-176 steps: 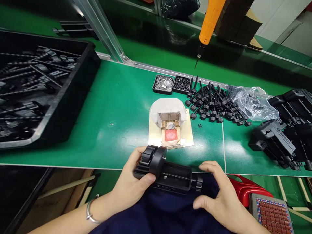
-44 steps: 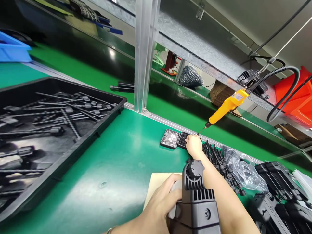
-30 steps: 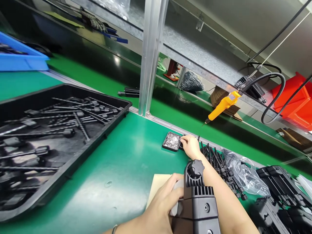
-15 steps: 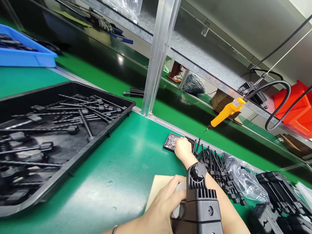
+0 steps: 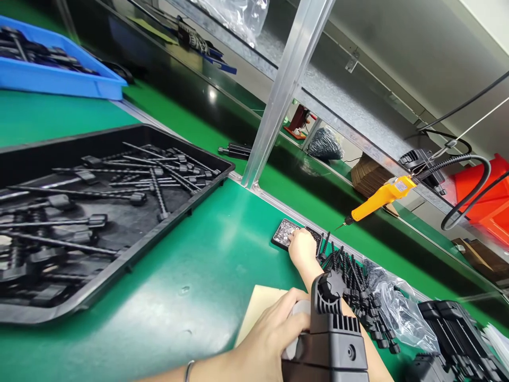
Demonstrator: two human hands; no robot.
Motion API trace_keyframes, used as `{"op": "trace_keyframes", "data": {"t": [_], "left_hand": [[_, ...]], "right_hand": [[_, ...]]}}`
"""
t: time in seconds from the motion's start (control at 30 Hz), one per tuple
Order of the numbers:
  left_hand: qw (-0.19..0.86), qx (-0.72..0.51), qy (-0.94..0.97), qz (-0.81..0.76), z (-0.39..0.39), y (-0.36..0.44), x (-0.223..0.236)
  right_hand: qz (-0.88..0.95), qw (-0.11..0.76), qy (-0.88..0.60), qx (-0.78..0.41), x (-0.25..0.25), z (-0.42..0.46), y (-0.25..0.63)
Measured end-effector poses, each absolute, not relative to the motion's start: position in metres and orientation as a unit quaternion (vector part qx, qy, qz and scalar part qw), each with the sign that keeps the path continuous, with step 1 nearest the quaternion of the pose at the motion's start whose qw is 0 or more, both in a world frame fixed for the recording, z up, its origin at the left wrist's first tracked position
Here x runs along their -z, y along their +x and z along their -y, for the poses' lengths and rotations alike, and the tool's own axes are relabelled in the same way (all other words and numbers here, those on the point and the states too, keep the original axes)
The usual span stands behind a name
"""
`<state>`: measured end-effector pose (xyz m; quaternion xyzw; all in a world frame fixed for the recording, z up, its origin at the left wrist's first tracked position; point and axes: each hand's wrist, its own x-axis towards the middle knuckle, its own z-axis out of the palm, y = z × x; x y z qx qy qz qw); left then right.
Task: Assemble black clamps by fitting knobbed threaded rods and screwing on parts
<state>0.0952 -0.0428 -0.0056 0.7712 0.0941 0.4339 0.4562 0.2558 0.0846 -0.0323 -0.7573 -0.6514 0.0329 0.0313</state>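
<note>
My left hand (image 5: 274, 331) is wrapped round a black plastic housing (image 5: 338, 339) with ribbed slots and a clamp-like top; a grey rounded part (image 5: 297, 329) shows between the fingers. Beyond it, my right hand (image 5: 303, 248) reaches over a small black tray (image 5: 284, 233) of little shiny metal pieces, probably screws. Its fingertips are bunched at the pieces, and whether they hold one is hidden. Under the left hand lies a cream-coloured pad or board (image 5: 252, 307).
A large black tray (image 5: 139, 254) of black rods stands left, a blue bin (image 5: 71, 85) behind it. An orange electric screwdriver (image 5: 377, 201) hangs at right. Black threaded rods (image 5: 353, 286), a clear plastic bag (image 5: 401, 313) and black housings (image 5: 457, 329) lie along the right. A metal post (image 5: 284, 95) rises mid-bench.
The view has swung slightly, shifting most of the scene to the right. My right hand stays at the small tray, and my left hand keeps hold of the black housing.
</note>
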Motion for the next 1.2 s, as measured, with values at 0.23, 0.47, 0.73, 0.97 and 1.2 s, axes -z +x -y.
{"op": "trace_keyframes", "data": {"t": [0.23,0.47,0.73,0.97,1.2], "left_hand": [[0.467,-0.425,0.77,-0.092,0.042,0.095,0.006],[0.484,-0.429,0.757,-0.089,0.045,0.097,0.009],[0.474,-0.427,0.764,-0.098,0.046,0.097,0.004],[0.473,-0.419,0.769,-0.098,0.044,0.097,0.005],[0.469,-0.415,0.771,-0.113,0.045,0.096,0.003]], "right_hand": [[0.624,0.182,-0.755,-0.086,0.012,-0.082,0.255],[0.594,0.42,-0.675,-0.12,-0.073,0.05,0.279],[0.63,0.476,-0.574,-0.215,-0.118,0.14,0.263],[0.543,0.524,-0.577,-0.313,-0.099,0.124,0.253],[0.419,0.61,-0.501,-0.448,-0.083,0.124,0.241]]}}
